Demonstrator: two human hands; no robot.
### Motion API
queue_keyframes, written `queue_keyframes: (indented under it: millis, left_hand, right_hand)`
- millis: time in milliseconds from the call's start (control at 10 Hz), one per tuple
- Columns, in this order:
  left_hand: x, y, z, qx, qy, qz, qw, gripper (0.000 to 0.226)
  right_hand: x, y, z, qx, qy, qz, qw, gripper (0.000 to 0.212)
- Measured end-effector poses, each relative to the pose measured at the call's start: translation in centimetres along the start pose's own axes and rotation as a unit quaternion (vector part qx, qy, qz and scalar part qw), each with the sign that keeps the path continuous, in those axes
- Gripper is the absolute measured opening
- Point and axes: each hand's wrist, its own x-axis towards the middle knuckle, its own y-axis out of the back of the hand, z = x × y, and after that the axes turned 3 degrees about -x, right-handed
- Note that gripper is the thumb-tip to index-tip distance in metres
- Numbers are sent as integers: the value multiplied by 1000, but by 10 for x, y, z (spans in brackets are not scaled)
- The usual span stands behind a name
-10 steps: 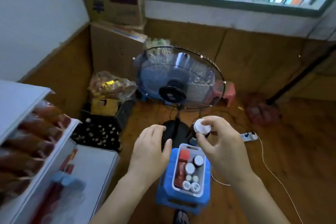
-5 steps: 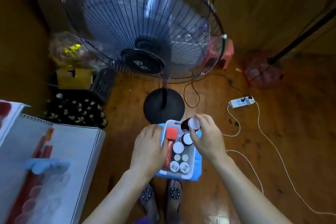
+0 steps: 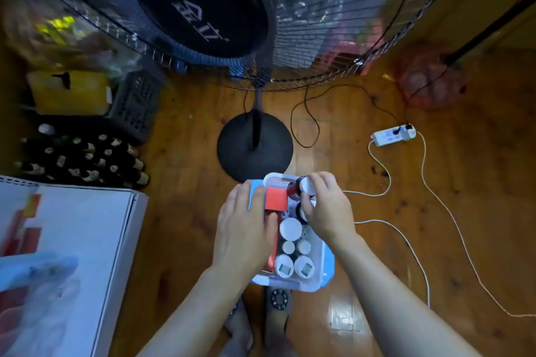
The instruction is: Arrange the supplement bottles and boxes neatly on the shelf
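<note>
A white basket [image 3: 318, 275] of supplement bottles sits on a blue stool [image 3: 330, 265] on the floor below me. Several white-capped bottles [image 3: 290, 227] stand in it beside red boxes. My left hand [image 3: 242, 229] grips an upright red box [image 3: 276, 198] at the basket's left side. My right hand [image 3: 326, 206] holds a dark brown bottle with a white cap [image 3: 304, 185], tilted over the basket's far end. The white shelf unit [image 3: 72, 240] stands at the lower left, with blurred red items on it.
A large standing fan [image 3: 200, 0] looms just ahead, its black base [image 3: 255, 148] touching the stool's far side. A crate of dark bottles [image 3: 84, 156] and a yellow container [image 3: 69, 91] sit left. A power strip [image 3: 393, 135] and white cables trail right.
My view has tipped down and closer to the basket. My right hand lowered the brown bottle to the basket's far end; my left hand moved onto the red box and grips it.
</note>
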Motion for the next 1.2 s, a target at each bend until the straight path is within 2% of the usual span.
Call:
queue_keyframes:
  millis: [200, 400, 600, 700, 1000, 1200]
  left_hand:
    - [14, -25, -9, -4, 7, -17, 1000, 52]
    - [14, -34, -5, -10, -9, -13, 1000, 46]
    - [17, -36, -10, 0, 3, -21, 1000, 48]
    - [21, -39, -11, 5, -1, -25, 1000, 48]
    - [26, -43, -21, -7, 21, -31, 999, 50]
    - [27, -37, -24, 9, 34, -32, 999, 54]
  right_hand:
    - [10, -3, 4, -23, 20, 12, 999, 33]
    - [-4, -8, 12, -25, -5, 40, 999, 36]
    - [7, -32, 13, -67, 13, -20, 997, 29]
    - [12, -44, 16, -128, 25, -39, 991, 23]
    - [15, -63, 19, -191, -35, -57, 979, 28]
    - [20, -63, 19, -198, -32, -91, 975, 32]
